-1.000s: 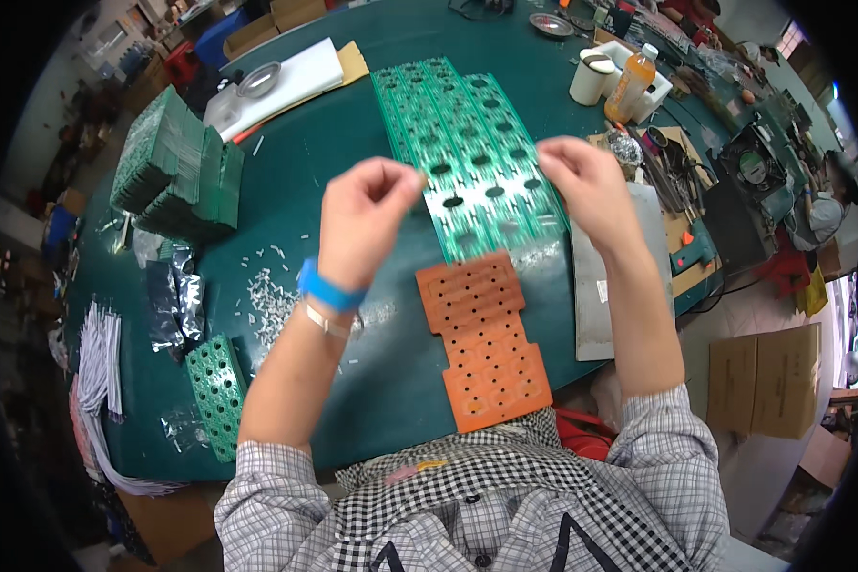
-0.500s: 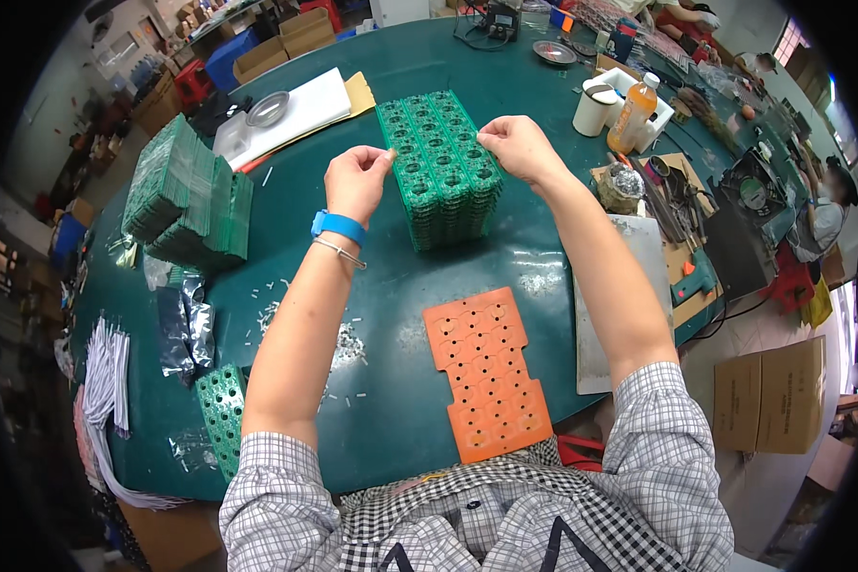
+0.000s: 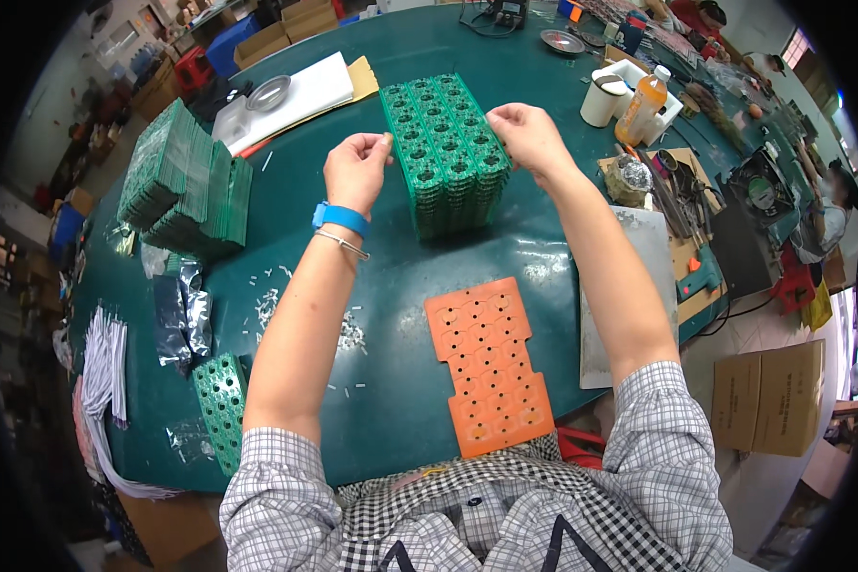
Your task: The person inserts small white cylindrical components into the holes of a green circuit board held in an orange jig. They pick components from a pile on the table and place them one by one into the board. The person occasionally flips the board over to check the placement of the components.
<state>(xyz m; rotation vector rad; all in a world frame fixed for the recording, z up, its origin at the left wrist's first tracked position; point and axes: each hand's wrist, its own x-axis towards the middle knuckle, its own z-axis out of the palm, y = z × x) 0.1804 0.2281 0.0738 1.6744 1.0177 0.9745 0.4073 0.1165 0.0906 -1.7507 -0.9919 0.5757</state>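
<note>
A tall stack of green circuit boards (image 3: 453, 205) stands on the table in front of me, its top board (image 3: 439, 129) showing rows of dark round parts. My left hand (image 3: 356, 170) pinches at the left edge of that top board with thumb and finger. On the opposite edge, the fingertips of my right hand (image 3: 529, 143) close on the same board. Whether the board is lifted off the stack, I cannot tell. Nearer to me lies a flat orange plate (image 3: 491, 367) with small dark holes and stepped sides. Small white pieces (image 3: 351, 334) are scattered beside my left forearm.
To the left, more green boards (image 3: 195, 186) stand stacked, with silvery bags (image 3: 183, 319), a single green board (image 3: 221, 410) and white wires (image 3: 105, 367) nearer. An orange drink bottle (image 3: 643, 107), white cup (image 3: 601, 100), grey plate (image 3: 629, 315) and glue gun (image 3: 701, 274) are on the right.
The whole view has shifted slightly, moving the table upward in the picture. Both hands remain at the stack's top edges, the right one a little farther right.
</note>
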